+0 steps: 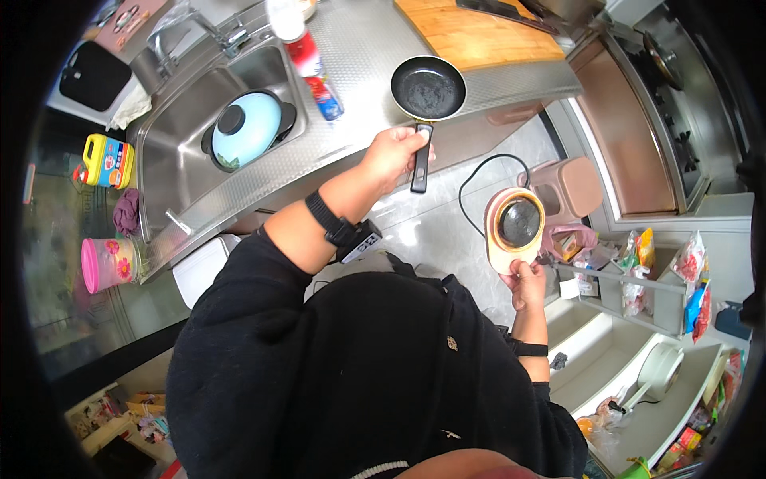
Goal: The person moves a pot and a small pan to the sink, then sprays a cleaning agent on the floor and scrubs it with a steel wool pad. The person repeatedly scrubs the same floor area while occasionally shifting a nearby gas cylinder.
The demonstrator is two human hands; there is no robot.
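Note:
My left hand (396,157) is closed around the black handle of a small black frying pan (428,88), held level at the counter's edge with its inside facing up. Lower and to the right, my right hand (523,284) grips the near end of a small pink and cream electric hotplate (516,224). This has a dark round plate with a gold-coloured rim, and a black cable loops from its far end. Pan and hotplate are apart, the latter above the grey tiled floor.
A steel sink (179,143) on the left holds a pot with a light blue lid (248,126). On the steel counter (359,54) are a wooden cutting board (479,36) and a red and blue container (323,96). A pink stool (574,188) and an open drawer (610,353) are at the right.

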